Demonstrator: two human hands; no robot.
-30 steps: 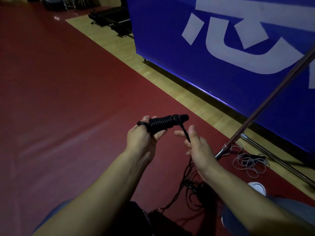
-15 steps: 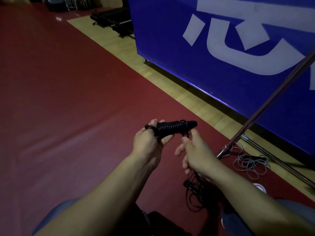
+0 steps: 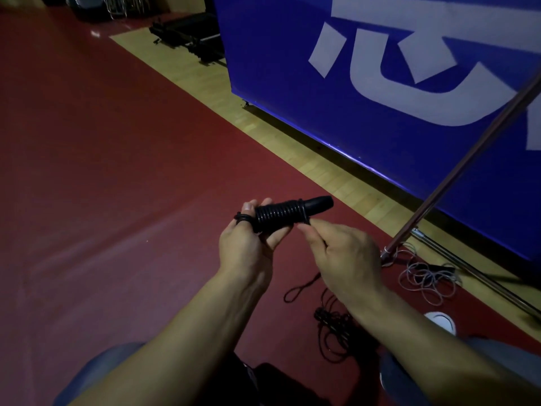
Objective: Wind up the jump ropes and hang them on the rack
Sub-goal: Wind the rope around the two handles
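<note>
My left hand [image 3: 248,247] grips the black jump rope handles [image 3: 292,213], which point up and to the right with black cord wound in tight turns round them. A loop of cord sits round my left thumb. My right hand [image 3: 342,253] pinches the cord just under the wound part, at the handles' right side. The loose black rope [image 3: 333,326] hangs down behind my right forearm and lies in a tangle on the red floor. A thin metal rack pole [image 3: 456,171] slants up at the right, its foot on the floor.
A pale grey rope [image 3: 427,281] lies coiled by the pole's foot. A big blue banner wall [image 3: 380,83] stands behind it. A white shoe tip [image 3: 440,320] shows at lower right. Dark equipment [image 3: 190,36] stands far back on the wooden strip.
My right hand has come up from below the handles to their underside, laying on another turn of cord. More loose rope has lifted off the floor.
</note>
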